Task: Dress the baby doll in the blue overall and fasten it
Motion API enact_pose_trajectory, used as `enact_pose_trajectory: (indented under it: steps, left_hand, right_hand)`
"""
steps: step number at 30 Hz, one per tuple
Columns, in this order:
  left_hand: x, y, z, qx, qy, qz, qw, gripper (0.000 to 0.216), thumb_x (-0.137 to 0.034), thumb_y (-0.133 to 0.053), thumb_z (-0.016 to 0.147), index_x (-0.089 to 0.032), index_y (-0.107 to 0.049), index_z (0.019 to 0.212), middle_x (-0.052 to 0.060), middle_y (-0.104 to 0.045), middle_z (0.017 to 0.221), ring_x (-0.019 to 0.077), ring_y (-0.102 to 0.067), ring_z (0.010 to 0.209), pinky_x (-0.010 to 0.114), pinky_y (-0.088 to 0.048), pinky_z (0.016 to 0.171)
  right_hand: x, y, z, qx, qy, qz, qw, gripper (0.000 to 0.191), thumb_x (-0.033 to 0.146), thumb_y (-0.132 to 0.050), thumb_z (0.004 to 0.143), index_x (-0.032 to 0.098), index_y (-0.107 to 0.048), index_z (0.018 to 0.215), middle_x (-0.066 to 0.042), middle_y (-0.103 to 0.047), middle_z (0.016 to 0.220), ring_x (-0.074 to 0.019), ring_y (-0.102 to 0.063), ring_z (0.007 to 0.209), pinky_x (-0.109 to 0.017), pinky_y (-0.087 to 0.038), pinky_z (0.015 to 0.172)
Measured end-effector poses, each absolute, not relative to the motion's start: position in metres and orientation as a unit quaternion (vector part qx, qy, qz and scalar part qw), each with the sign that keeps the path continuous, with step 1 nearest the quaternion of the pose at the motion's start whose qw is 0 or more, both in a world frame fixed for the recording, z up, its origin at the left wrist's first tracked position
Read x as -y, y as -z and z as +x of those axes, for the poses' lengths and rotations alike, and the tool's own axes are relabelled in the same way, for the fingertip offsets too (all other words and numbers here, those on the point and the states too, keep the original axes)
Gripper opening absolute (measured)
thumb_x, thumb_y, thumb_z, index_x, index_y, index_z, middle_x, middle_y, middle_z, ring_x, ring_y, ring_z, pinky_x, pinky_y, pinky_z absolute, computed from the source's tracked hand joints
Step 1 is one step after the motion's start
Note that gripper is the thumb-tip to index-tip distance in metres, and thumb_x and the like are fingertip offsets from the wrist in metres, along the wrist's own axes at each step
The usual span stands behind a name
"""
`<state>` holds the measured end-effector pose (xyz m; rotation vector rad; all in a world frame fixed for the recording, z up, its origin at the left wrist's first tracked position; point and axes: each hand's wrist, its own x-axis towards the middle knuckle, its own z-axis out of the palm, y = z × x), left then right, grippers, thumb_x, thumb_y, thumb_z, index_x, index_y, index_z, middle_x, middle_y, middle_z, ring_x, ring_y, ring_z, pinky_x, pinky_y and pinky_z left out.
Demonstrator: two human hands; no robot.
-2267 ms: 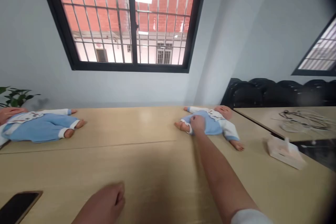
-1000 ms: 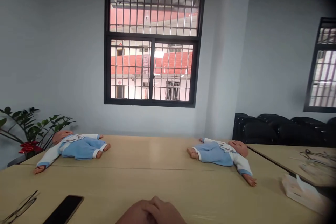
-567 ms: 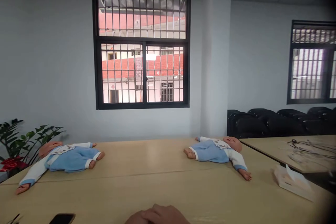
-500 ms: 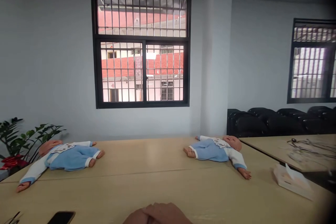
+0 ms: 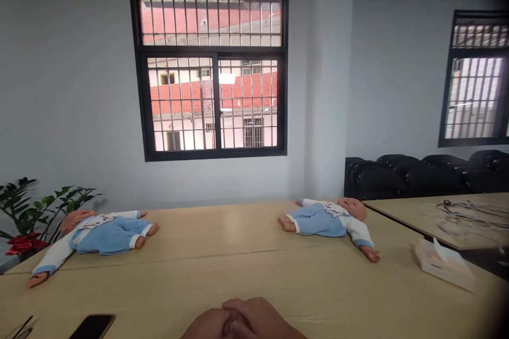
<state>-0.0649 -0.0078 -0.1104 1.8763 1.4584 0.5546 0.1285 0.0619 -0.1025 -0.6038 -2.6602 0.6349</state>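
At the bottom middle, my left hand [image 5: 204, 324] and my right hand [image 5: 262, 319] are clasped together over the near part of the table [image 5: 342, 296]. Both are closed, with no object showing between them; the lower parts are cut off by the picture's edge. A baby doll [image 5: 107, 235] in blue and white clothes lies on its back at the left, one arm stretched toward me. Its matching baby doll [image 5: 318, 220] lies at the right, feet pointing toward the first. Both dolls are well apart from my hands.
A dark phone [image 5: 93, 327] and a pair of glasses [image 5: 22, 328] lie at the near left. On the right are a white tissue box [image 5: 443, 265] and tangled cables [image 5: 473, 214] on another table. A potted plant [image 5: 24, 212] and black chairs [image 5: 382, 180] stand beyond.
My clasped hands show a little more at the bottom, and fingers are now visible between them. The view has shifted slightly downward. Both dolls lie as before.
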Motion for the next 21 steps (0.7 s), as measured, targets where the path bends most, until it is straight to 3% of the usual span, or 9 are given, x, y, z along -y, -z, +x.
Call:
enact_pose_trajectory:
  steps: [3, 5, 12, 17, 21]
  left_hand:
    - [0.005, 0.112, -0.065, -0.579, -0.189, 0.722, 0.328, 0.035, -0.055, -0.053, 0.094, -0.028, -0.069, 0.109, 0.004, -0.075, 0.103, 0.0252, -0.064, 0.093, 0.034, -0.048, 0.084]
    - [0.005, 0.111, -0.065, -0.590, -0.176, 0.720, 0.321, 0.030, -0.049, -0.054, 0.094, -0.025, -0.068, 0.106, 0.003, -0.074, 0.098, 0.0225, -0.063, 0.088, 0.031, -0.046, 0.078]
    - [0.012, 0.100, -0.063, -0.600, -0.180, 0.718, 0.302, 0.018, -0.033, -0.058, 0.089, -0.024, -0.068, 0.101, 0.000, -0.072, 0.093, 0.0184, -0.062, 0.083, 0.027, -0.038, 0.068]
    - [0.009, 0.104, -0.063, -0.603, -0.169, 0.722, 0.293, 0.021, -0.033, -0.055, 0.090, -0.024, -0.068, 0.103, 0.000, -0.072, 0.092, 0.0184, -0.060, 0.082, 0.027, -0.039, 0.068]
    - [0.008, 0.106, -0.063, -0.606, -0.165, 0.720, 0.297, 0.023, -0.037, -0.053, 0.092, -0.024, -0.068, 0.104, 0.000, -0.073, 0.095, 0.0190, -0.061, 0.083, 0.028, -0.038, 0.068]
  right_hand:
    - [-0.073, 0.106, 0.127, 0.918, -0.162, -0.326, 0.154, 0.028, 0.034, -0.050, 0.096, 0.024, -0.075, 0.100, -0.005, -0.080, 0.098, -0.0207, -0.071, 0.085, -0.026, -0.042, 0.072]
    - [-0.083, 0.105, 0.131, 0.890, -0.129, -0.404, 0.167, 0.029, 0.031, -0.047, 0.097, 0.022, -0.074, 0.093, -0.007, -0.079, 0.094, -0.0214, -0.071, 0.084, -0.027, -0.040, 0.070]
    - [-0.106, 0.102, 0.149, 0.847, -0.148, -0.478, 0.179, 0.031, 0.024, -0.042, 0.099, 0.019, -0.072, 0.098, -0.009, -0.078, 0.099, -0.0219, -0.071, 0.090, -0.029, -0.040, 0.073]
    - [-0.098, 0.108, 0.145, 0.884, -0.123, -0.422, 0.158, 0.033, 0.028, -0.047, 0.095, 0.020, -0.070, 0.117, -0.012, -0.075, 0.120, -0.0273, -0.069, 0.108, -0.035, -0.044, 0.089]
    - [-0.098, 0.110, 0.146, 0.892, -0.131, -0.406, 0.150, 0.036, 0.028, -0.048, 0.093, 0.020, -0.069, 0.123, -0.013, -0.074, 0.123, -0.0286, -0.067, 0.111, -0.038, -0.045, 0.093]
